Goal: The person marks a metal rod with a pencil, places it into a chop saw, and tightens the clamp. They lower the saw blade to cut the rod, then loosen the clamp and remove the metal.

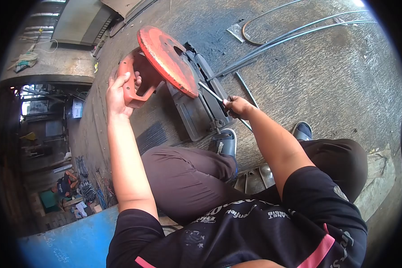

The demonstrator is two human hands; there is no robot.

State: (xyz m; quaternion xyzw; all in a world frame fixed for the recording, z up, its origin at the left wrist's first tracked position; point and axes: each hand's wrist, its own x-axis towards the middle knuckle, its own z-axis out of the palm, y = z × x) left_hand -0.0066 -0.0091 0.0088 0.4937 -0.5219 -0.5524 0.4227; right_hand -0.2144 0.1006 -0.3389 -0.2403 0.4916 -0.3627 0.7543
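Blue panel (pixel 67 243) at lower left, scrawled markings on it; above it, far off, a crouched person (pixel 66 184) among scrap and bundles of wire; grey slab or sheet (pixel 78 22) at top left. Left hand (pixel 118 91) wraps the orange D-handle (pixel 131 85) of a chop saw, fingers curled over the grip, thumb side up, clenched on it; left forearm runs straight down toward the shoulder. Orange blade guard (pixel 167 60) sits raised and tilted just right of the handle; saw's dark grey base and vise (pixel 198 107) lie on the concrete floor (pixel 326 85) beneath it. Thin steel rod (pixel 212 93) passes under the guard through the vise, slanting down-right; right hand (pixel 237 106) is closed around the rod just beside the vise, grasping it. Same or similar rods (pixel 290 35) stretch away to the upper right across the floor, one curved into a loop near the top; a short loose rod (pixel 246 91) lies just beyond the right hand. Dark sandals (pixel 224 142) (pixel 302 131) on both feet, left one touching the saw base; brown trousers (pixel 187 176), knees bent, person seated low; black shirt (pixel 254 223) with pink trim and white lettering, unreadable upside down; metal piece (pixel 254 176) between the legs, cannot tell what.
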